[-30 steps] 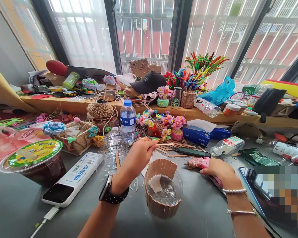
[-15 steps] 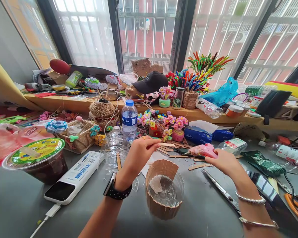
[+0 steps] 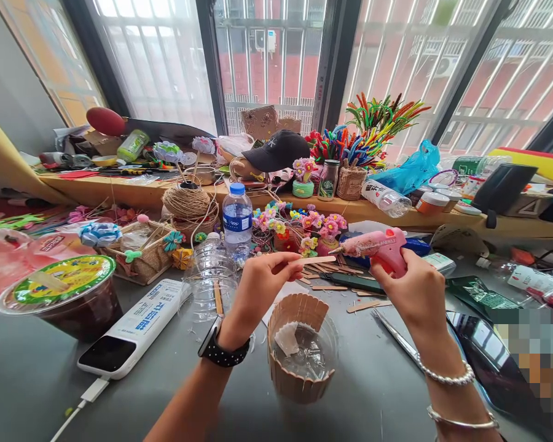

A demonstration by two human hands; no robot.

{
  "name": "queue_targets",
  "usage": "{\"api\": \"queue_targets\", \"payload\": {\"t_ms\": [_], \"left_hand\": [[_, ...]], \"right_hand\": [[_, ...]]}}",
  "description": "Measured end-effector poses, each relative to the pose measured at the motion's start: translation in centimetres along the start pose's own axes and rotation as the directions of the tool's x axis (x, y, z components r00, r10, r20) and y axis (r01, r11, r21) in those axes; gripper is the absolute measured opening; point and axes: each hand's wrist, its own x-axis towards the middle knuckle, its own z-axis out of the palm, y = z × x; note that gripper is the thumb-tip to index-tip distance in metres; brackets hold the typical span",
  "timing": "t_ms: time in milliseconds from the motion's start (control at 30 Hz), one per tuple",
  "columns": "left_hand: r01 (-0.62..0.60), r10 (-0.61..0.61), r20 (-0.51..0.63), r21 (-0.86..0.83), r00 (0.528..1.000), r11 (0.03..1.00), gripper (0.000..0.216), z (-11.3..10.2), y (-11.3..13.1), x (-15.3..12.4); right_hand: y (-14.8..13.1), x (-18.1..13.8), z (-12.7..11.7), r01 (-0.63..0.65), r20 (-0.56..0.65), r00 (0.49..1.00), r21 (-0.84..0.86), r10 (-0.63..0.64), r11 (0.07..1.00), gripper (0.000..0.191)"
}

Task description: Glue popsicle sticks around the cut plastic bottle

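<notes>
My left hand (image 3: 273,280) pinches one end of a wooden craft stick (image 3: 320,260), which points right. In my right hand (image 3: 408,288) is a pink hot glue gun (image 3: 373,244), raised off the table with its nozzle close to the stick's free end. Whether the nozzle touches the stick I cannot tell. Below both hands stands a clear plastic container (image 3: 311,359), its side partly covered by upright wooden sticks (image 3: 299,383); the right part of the wall is bare. A whitish scrap (image 3: 286,339) shows inside it.
Loose craft sticks (image 3: 368,306) lie behind the container, beside a dark green tool (image 3: 354,282). Scissors (image 3: 399,334) rest at right. To the left are a cut plastic bottle (image 3: 209,276), a power bank (image 3: 133,325) and a lidded cup (image 3: 64,294). A water bottle (image 3: 238,222) stands behind.
My right hand has lifted the glue gun up from the table and turned it so its nozzle points at the stick. My left hand still holds the stick, nearly in place.
</notes>
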Motion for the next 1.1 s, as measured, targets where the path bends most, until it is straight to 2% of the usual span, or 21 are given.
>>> {"api": "queue_targets", "payload": {"t_ms": [167,333,900,1100], "left_hand": [[-0.133,0.141,-0.054,0.129,0.989,0.983,0.014,0.0,0.2,-0.3],[-0.213,0.231,-0.069,0.201,0.971,0.956,0.013,-0.1,0.6,-0.6],[-0.267,0.308,-0.134,0.258,0.942,0.928,0.011,0.2,1.1,-0.9],[-0.277,0.322,-0.138,0.275,0.936,0.921,0.012,0.3,1.0,-1.0]], "right_hand": [[-0.7,-0.5,0.1,0.075,-0.078,0.994,-0.006,-0.076,0.997,0.03],[-1.0,-0.9,0.1,0.158,-0.169,0.973,-0.015,-0.158,0.987,0.031],[-1.4,-1.2,-0.3,0.294,-0.214,0.929,-0.07,-0.302,0.953,0.033],[-1.5,-1.2,-0.4,0.302,-0.215,0.927,-0.056,-0.307,0.952,0.031]]}}
